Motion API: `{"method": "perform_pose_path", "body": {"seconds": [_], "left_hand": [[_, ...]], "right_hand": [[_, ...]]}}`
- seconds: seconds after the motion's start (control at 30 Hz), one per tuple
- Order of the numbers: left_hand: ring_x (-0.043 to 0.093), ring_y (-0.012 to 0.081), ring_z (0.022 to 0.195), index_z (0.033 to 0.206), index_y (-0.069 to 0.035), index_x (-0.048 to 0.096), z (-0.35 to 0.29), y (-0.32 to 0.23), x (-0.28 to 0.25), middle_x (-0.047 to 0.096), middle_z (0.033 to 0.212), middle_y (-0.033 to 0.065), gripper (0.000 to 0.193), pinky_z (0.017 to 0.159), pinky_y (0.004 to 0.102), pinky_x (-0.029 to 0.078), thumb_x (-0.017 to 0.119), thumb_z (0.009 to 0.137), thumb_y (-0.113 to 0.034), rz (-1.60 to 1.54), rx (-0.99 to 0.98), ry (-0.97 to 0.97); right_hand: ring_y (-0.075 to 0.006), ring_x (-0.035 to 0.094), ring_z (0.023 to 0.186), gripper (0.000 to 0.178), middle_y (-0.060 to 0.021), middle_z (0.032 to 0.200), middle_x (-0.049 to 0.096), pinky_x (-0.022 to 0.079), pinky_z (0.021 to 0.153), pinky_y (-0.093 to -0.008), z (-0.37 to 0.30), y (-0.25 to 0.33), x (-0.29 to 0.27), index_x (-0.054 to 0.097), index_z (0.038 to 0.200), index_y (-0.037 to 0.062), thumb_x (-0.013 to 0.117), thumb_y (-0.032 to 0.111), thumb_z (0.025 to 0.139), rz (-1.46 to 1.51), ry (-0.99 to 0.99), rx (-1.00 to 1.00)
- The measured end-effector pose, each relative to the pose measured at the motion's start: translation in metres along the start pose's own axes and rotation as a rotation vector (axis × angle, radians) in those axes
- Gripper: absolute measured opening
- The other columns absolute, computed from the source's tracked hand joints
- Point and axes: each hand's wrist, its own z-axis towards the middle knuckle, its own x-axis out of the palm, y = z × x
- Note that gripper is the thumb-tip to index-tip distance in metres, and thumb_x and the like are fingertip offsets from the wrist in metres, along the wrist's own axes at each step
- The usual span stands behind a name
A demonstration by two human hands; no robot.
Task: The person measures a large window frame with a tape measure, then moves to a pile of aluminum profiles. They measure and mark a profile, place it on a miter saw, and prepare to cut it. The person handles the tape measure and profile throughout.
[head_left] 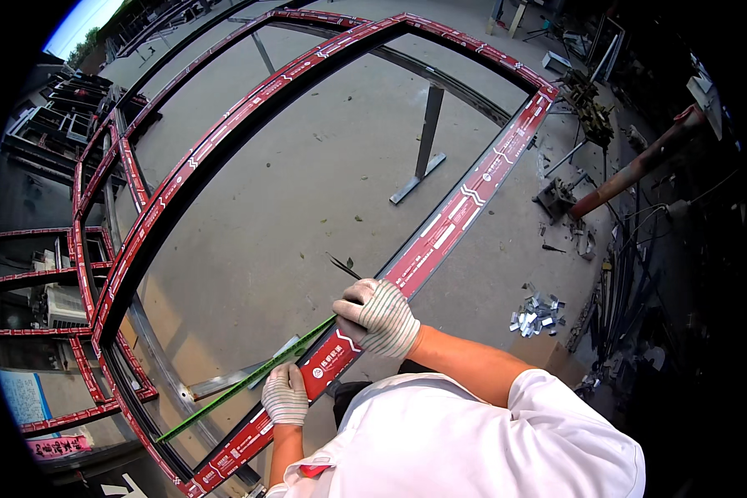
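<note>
A large metal window frame (431, 256), covered in red printed protective film, stretches diagonally across my front. My right hand (379, 318), in a striped work glove, is closed over its near bar, fingers curled at the inner edge. Two thin dark prongs (344, 266) show just beyond those fingers; whether I hold them I cannot tell. Lower down the same bar is my left hand (285, 394), gloved alike, its fingers bent in at the inner edge; what they pinch is hidden. A long thin green strip (245, 381) slants past my left fingertips up to my right fingers.
More red-filmed frames (83, 241) stand at the left. A metal support post (428, 137) with a flat foot is inside the frame's opening. Small metal pieces (538, 314) lie heaped on the floor at right, near a rusty pole (635, 163) and cables.
</note>
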Motion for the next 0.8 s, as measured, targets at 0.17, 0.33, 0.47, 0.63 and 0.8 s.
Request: {"method": "perform_pose_path", "body": {"seconds": [0.17, 0.33, 0.47, 0.63, 0.8], "left_hand": [[0.069, 0.0407, 0.102, 0.113, 0.0, 0.072, 0.005, -0.004, 0.006, 0.072, 0.113, 0.0199, 0.036, 0.094, 0.047, 0.054, 0.053, 0.107, -0.031, 0.014, -0.127, 0.022], [0.068, 0.0424, 0.106, 0.117, 0.004, 0.072, 0.019, -0.011, 0.015, 0.072, 0.116, 0.0249, 0.05, 0.097, 0.0462, 0.052, 0.047, 0.11, -0.039, 0.087, -0.382, 0.017], [0.07, 0.0363, 0.105, 0.122, 0.007, 0.07, 0.056, -0.03, 0.028, 0.073, 0.114, 0.0269, 0.054, 0.097, 0.042, 0.052, 0.048, 0.111, -0.041, 0.001, -0.575, 0.037], [0.067, 0.0229, 0.102, 0.124, 0.006, 0.068, 0.137, -0.03, 0.1, 0.074, 0.113, 0.0183, 0.049, 0.096, 0.036, 0.052, 0.051, 0.112, -0.038, -0.15, -0.401, -0.092], [0.064, 0.0196, 0.103, 0.125, 0.005, 0.067, 0.268, -0.203, 0.169, 0.071, 0.114, 0.0135, 0.042, 0.097, 0.0354, 0.051, 0.053, 0.111, -0.032, -0.471, -0.268, -0.012]], "right_hand": [[-0.0314, 0.068, 0.082, 0.021, -0.009, 0.09, 0.07, 0.056, 0.072, -0.0446, -0.058, -0.076, -0.106, 0.071, 0.099, 0.0106, 0.078, 0.01, 0.079, -0.254, -0.198, 0.205], [-0.0325, 0.068, 0.087, 0.018, -0.0086, 0.094, 0.07, 0.056, 0.076, -0.045, -0.106, -0.127, -0.172, 0.073, 0.099, 0.0107, 0.077, 0.011, 0.081, -0.337, -0.303, 0.457], [-0.0333, 0.067, 0.088, 0.016, -0.0093, 0.095, 0.071, 0.056, 0.078, -0.0454, -0.124, -0.174, -0.21, 0.073, 0.099, 0.0101, 0.076, 0.011, 0.084, -0.376, -0.35, 0.574], [-0.0351, 0.066, 0.089, 0.017, -0.0119, 0.097, 0.07, 0.055, 0.08, -0.0454, -0.128, -0.25, -0.261, 0.073, 0.102, 0.0089, 0.075, 0.009, 0.085, -0.404, -0.35, 0.669], [-0.036, 0.064, 0.09, 0.018, -0.0139, 0.099, 0.069, 0.053, 0.082, -0.0451, -0.126, -0.328, -0.341, 0.072, 0.104, 0.0083, 0.075, 0.008, 0.086, -0.512, -0.348, 0.734]]}}
